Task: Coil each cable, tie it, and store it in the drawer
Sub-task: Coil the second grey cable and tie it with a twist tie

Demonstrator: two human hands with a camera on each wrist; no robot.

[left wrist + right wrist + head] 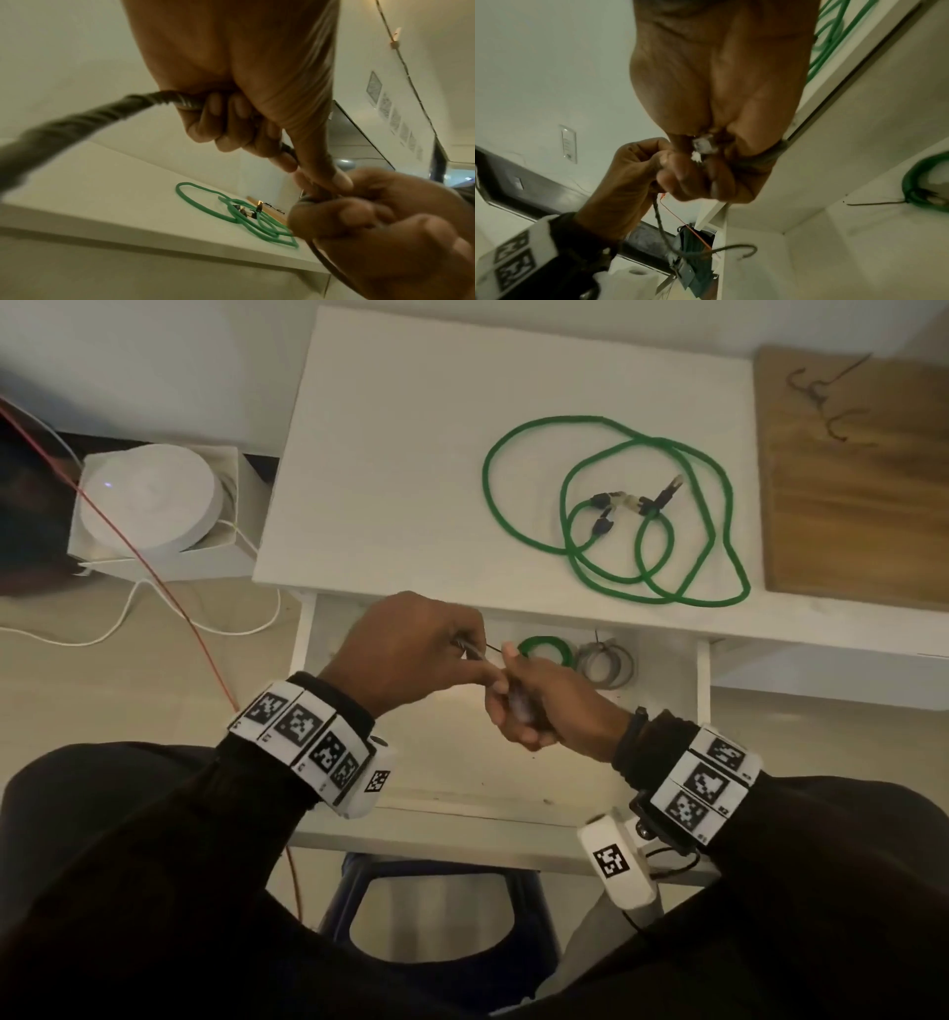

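Both hands meet over the open drawer (701, 690). My right hand (518, 706) grips a small dark coiled cable (765, 158) with a white connector (703, 146) showing between the fingers. My left hand (462, 649) pinches a thin dark twisted tie (662, 223) right at the coil; its free end hangs down and ends in a hook. The left wrist view has the tie (77, 125) running out of the left fist. A loose green cable (616, 516) sprawls on the white tabletop (390, 454). A green coil (547, 649) and a grey coil (606, 662) lie in the drawer.
A wooden board (852, 505) at the table's right end carries spare dark ties (821, 397). On the floor to the left are a round white device in a box (149, 495), a red wire (154, 567) and a white cord. A blue stool (436, 906) stands below the drawer.
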